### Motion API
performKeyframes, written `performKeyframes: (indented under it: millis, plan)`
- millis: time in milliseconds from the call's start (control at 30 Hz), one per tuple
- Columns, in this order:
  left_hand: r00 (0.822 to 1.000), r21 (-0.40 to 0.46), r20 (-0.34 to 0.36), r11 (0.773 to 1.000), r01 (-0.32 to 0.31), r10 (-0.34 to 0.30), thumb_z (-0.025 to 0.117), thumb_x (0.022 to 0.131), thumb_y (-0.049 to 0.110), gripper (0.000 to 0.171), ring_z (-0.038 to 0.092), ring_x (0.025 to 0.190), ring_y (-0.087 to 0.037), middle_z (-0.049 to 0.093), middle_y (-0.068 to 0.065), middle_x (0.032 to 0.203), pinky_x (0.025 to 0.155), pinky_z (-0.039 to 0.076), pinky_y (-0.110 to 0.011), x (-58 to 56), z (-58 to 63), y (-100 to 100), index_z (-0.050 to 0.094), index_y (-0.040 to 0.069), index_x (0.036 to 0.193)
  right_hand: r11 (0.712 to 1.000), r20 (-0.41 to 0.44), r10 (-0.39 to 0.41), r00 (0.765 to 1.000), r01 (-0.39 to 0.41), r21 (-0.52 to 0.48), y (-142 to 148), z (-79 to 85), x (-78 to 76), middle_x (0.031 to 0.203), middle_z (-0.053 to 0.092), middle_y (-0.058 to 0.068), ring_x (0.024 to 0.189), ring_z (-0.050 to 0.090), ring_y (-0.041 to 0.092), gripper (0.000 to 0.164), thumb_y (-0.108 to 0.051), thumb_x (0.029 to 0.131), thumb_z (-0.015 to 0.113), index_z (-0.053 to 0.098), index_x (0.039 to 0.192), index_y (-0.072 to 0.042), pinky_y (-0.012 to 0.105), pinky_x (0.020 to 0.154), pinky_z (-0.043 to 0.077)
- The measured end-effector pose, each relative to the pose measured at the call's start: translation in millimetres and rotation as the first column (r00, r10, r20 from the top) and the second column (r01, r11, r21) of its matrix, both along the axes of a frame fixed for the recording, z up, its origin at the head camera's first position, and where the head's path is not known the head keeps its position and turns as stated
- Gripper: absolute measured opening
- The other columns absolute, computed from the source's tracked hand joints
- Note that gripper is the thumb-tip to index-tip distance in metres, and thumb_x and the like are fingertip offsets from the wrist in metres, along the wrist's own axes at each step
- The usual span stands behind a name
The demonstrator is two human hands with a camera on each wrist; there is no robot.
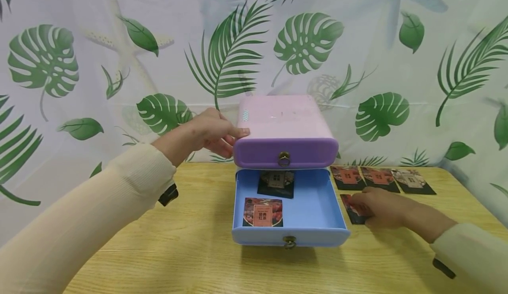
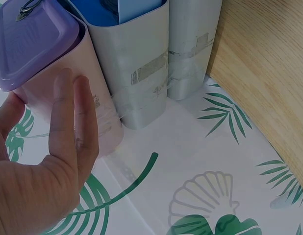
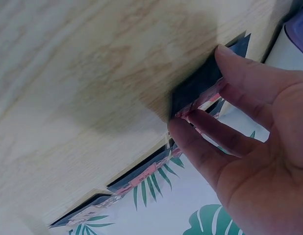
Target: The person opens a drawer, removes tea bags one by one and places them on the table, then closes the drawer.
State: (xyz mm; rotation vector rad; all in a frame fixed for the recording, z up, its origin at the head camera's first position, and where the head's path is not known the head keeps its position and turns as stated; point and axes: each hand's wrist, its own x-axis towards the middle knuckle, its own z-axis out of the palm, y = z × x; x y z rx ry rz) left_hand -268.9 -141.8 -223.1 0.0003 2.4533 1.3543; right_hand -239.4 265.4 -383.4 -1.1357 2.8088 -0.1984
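Observation:
My left hand [image 1: 216, 131] rests on the left side of a pink drawer unit [image 1: 283, 115] with a closed purple drawer front [image 1: 258, 154]. In the left wrist view two fairly straight fingers [image 2: 63, 117] lie against its side wall, the thumb on another face. Below it a light blue drawer [image 1: 309, 206] is pulled out, holding a red tea sachet [image 1: 254, 212] at the front left and a dark sachet [image 1: 275, 190] further back. To the right, my right hand [image 1: 385, 208] holds a red-and-black tea sachet [image 3: 200, 83] by its edges, thumb on one side, fingers on the other, close over the table.
Three more sachets lie in a row at the back right: two red ones [image 1: 348, 177] [image 1: 379, 178] and a pale one [image 1: 410, 180]. The wooden table [image 1: 178, 241] meets a leaf-patterned cloth [image 1: 166, 65] behind. Small ring pulls [image 1: 284, 158] stick out from the drawer fronts.

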Motion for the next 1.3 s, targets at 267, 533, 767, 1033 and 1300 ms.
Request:
performKeyframes:
  millis: [267, 533, 767, 1033, 1300]
  plan:
    - [1.000, 0.004, 0.001, 1.000, 0.005, -0.005, 0.072, 0.079, 0.031, 0.036, 0.066, 0.074, -0.025, 0.065, -0.018, 0.095, 0.065, 0.057, -0.034, -1.2, -1.3, -1.1, 0.063, 0.000, 0.093, 0.999, -0.004, -0.038, 0.999, 0.038, 0.034, -2.2, 1.2, -4.5, 0.078, 0.048, -0.011, 0.073, 0.042, 0.009, 0.043, -0.011, 0.067, 0.073, 0.059, 0.107, -0.010, 0.031, 0.060, 0.043]
    - [1.000, 0.002, -0.006, 1.000, 0.022, -0.022, 0.072, 0.079, 0.032, 0.036, 0.065, 0.075, -0.027, 0.065, -0.018, 0.095, 0.067, 0.057, -0.036, -0.9, -1.0, 0.1, 0.065, 0.000, 0.092, 0.988, -0.184, -0.154, 0.971, 0.153, -0.020, -11.7, 30.8, 7.0, 0.089, 0.062, -0.001, 0.079, 0.057, 0.017, 0.034, -0.026, 0.081, 0.067, 0.061, 0.108, -0.007, 0.040, 0.066, 0.053]
    - [1.000, 0.005, -0.013, 1.000, 0.014, -0.014, 0.072, 0.078, 0.032, 0.035, 0.066, 0.074, -0.025, 0.065, -0.017, 0.094, 0.067, 0.057, -0.035, -0.1, -1.3, -0.3, 0.066, 0.000, 0.091, 0.964, -0.454, -0.258, 0.853, 0.197, -0.179, -37.3, 62.9, 26.1, 0.074, 0.060, -0.006, 0.066, 0.055, 0.011, 0.011, -0.022, 0.082, 0.061, 0.066, 0.085, -0.013, 0.036, 0.055, 0.051]
    - [0.999, 0.031, -0.018, 0.999, 0.036, -0.036, 0.072, 0.079, 0.030, 0.034, 0.066, 0.074, -0.025, 0.065, -0.018, 0.094, 0.069, 0.057, -0.035, 1.0, -1.4, -0.8, 0.066, -0.001, 0.091, 0.930, -0.664, -0.103, 0.740, -0.166, -0.329, -67.0, 73.4, 45.4, 0.067, 0.051, -0.013, 0.054, 0.041, 0.000, 0.010, -0.021, 0.078, 0.063, 0.058, 0.070, -0.021, 0.019, 0.040, 0.040]
    - [0.999, 0.039, -0.014, 0.999, 0.034, -0.034, 0.072, 0.078, 0.031, 0.035, 0.065, 0.075, -0.026, 0.065, -0.018, 0.094, 0.068, 0.057, -0.034, 0.9, -1.6, -1.5, 0.066, -0.001, 0.092, 0.886, -0.507, 0.127, 0.853, -0.328, -0.329, -102.8, 77.4, 62.2, 0.083, 0.056, -0.016, 0.069, 0.050, -0.001, 0.018, -0.016, 0.073, 0.074, 0.060, 0.080, -0.025, 0.015, 0.054, 0.047]
